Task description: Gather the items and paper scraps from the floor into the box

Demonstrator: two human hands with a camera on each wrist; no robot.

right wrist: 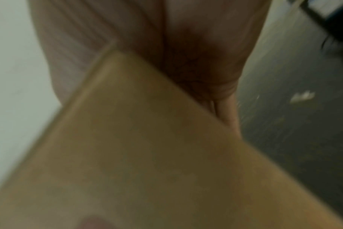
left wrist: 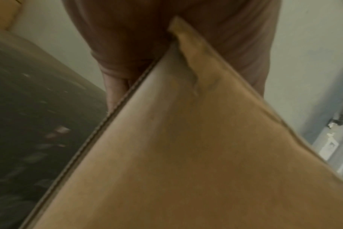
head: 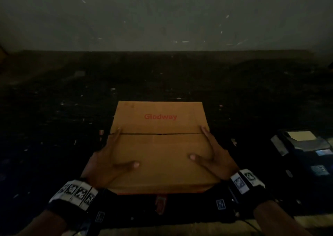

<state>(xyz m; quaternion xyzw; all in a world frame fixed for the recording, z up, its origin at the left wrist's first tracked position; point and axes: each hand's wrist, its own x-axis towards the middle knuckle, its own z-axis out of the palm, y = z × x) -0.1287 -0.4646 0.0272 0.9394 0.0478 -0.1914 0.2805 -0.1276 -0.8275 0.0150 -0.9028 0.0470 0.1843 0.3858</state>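
A brown cardboard box [head: 158,151] printed "Glodway" in red sits in front of me, its top flaps folded shut along a seam. My left hand [head: 115,154] grips its left side, thumb on top and fingers running along the edge. My right hand [head: 207,151] grips the right side the same way. In the left wrist view the box [left wrist: 186,155] is wedged into the left palm [left wrist: 127,38]. The right wrist view is blurred, with the box [right wrist: 147,155] against the right palm [right wrist: 186,46]. Small pale paper scraps [head: 113,89] dot the dark floor.
The room is dim. A pale wall [head: 162,19] rises behind the dark floor. At the right lies a heap of dark items with a pale card [head: 302,136] on top. A small red thing [head: 160,203] shows just under the box's near edge. One white scrap [right wrist: 302,96] lies right of the box.
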